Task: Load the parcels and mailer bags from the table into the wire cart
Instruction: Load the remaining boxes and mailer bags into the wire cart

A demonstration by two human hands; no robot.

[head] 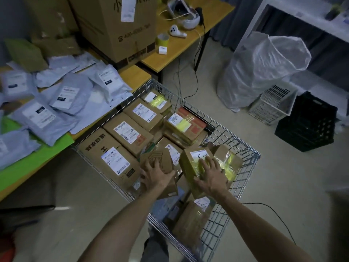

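Observation:
The wire cart (245,178) stands beside the table and holds several brown cardboard parcels with white labels. My left hand (154,173) grips a small brown box (160,161) printed with a dark emblem, near the cart's front. My right hand (209,174) lies with spread fingers on a box with yellow tape (188,167) next to it. Several grey mailer bags (69,95) lie piled on the table (132,74) to the left.
A green sheet (28,163) covers the table's near end. Large cardboard cartons (113,25) stand at the back. A desk (179,48) carries a headset and controller. On the floor to the right stand a big plastic bag (260,69), a white basket (273,103) and a black crate (307,125).

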